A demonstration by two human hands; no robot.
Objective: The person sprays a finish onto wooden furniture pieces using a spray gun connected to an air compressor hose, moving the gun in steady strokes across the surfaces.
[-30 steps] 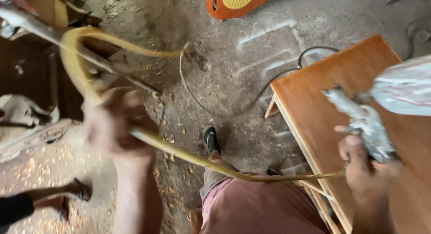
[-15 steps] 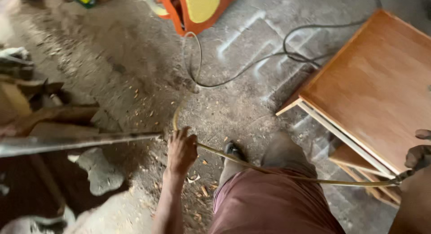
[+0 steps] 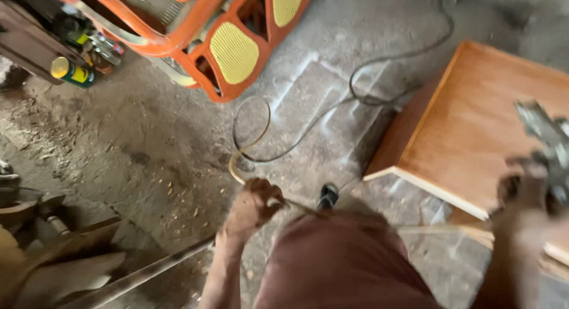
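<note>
1. The concrete floor (image 3: pixel 148 143) is strewn with wood chips and dust; a dark cable (image 3: pixel 361 89) loops across it toward the wooden piece
2. An orange machine frame (image 3: pixel 195 42) with yellow mesh panels stands at the top, well apart from both hands
3. The brown wooden panel (image 3: pixel 474 125), desk-like, stands at the right with a smooth, even top; whether any coating is on it I cannot tell
4. The yellowish hose (image 3: pixel 252 140) curls on the floor and runs up into the left hand (image 3: pixel 252 205), whose grip is closed round it, the line stretched taut toward the right
5. The right hand (image 3: pixel 524 196) has its grip closed on a grey spray tool (image 3: pixel 548 143), blurred, raised over the panel's near edge; judged so, hose handling is under way and work on the panel is yet to show
</note>
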